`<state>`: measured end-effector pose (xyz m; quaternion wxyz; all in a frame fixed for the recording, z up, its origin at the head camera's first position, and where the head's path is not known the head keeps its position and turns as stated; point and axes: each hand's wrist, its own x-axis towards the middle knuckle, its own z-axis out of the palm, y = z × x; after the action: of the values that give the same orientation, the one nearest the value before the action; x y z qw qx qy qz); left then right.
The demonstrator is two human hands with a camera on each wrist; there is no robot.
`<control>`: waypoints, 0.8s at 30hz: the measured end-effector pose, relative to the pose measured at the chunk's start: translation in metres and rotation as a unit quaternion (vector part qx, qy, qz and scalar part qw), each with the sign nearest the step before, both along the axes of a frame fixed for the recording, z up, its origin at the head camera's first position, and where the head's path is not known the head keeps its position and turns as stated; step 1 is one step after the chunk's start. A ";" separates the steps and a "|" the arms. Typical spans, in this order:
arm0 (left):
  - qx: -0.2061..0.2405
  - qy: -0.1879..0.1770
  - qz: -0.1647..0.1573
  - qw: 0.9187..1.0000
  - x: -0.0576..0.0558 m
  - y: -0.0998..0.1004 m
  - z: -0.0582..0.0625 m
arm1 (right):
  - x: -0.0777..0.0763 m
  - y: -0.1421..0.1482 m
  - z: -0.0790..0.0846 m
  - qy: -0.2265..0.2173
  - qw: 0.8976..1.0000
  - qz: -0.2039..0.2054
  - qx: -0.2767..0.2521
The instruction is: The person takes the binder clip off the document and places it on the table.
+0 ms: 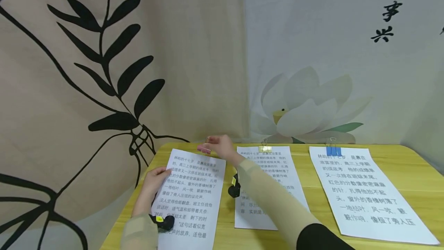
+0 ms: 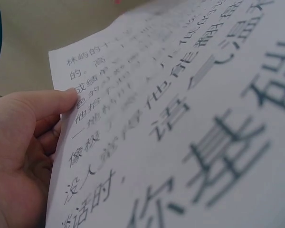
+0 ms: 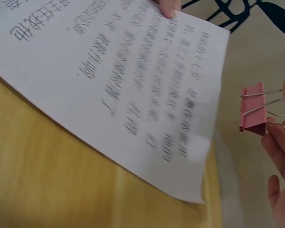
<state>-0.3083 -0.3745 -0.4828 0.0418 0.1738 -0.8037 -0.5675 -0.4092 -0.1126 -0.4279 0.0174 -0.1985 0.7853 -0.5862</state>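
Observation:
On the left, a printed sheet of paper [image 1: 199, 188] is held at its left edge by my left hand [image 1: 151, 188]. In the left wrist view the thumb [image 2: 61, 100] lies on the printed face, with the other fingers behind the sheet. My right hand [image 1: 223, 149] holds a pink binder clip [image 3: 254, 107] by its wire handles, between thumb and fingers. The clip's mouth faces the sheet's top edge, with a gap between them in the right wrist view. One top corner of the sheet bends slightly there.
A middle stack of printed paper [image 1: 256, 215] carries a yellow binder clip [image 1: 265, 149], and my right forearm crosses over it. At the right, another stack [image 1: 367, 196] bears a blue clip [image 1: 333, 151]. The wooden table [image 1: 319, 203] ends against a patterned curtain [image 1: 204, 57].

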 end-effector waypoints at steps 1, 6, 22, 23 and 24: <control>0.000 0.000 -0.003 1.000 0.001 0.000 0.001 | -0.001 0.002 0.003 -0.002 1.000 0.000 -0.005; -0.009 0.002 -0.003 1.000 0.005 -0.002 0.004 | -0.003 0.011 0.011 0.009 1.000 0.005 -0.020; -0.004 -0.007 -0.015 1.000 0.006 -0.008 0.000 | 0.012 0.042 0.021 -0.017 0.998 0.042 0.040; -0.002 -0.009 -0.017 1.000 0.005 -0.006 0.001 | 0.013 0.045 0.023 -0.016 0.998 0.045 0.046; -0.001 -0.009 -0.018 1.000 0.003 -0.005 0.002 | 0.013 0.048 0.024 -0.015 0.998 0.046 0.051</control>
<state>-0.3053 -0.3798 -0.4807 0.0242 0.1644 -0.8079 -0.5655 -0.3959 -0.0650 -0.4034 0.0662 -0.2249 0.8036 -0.5471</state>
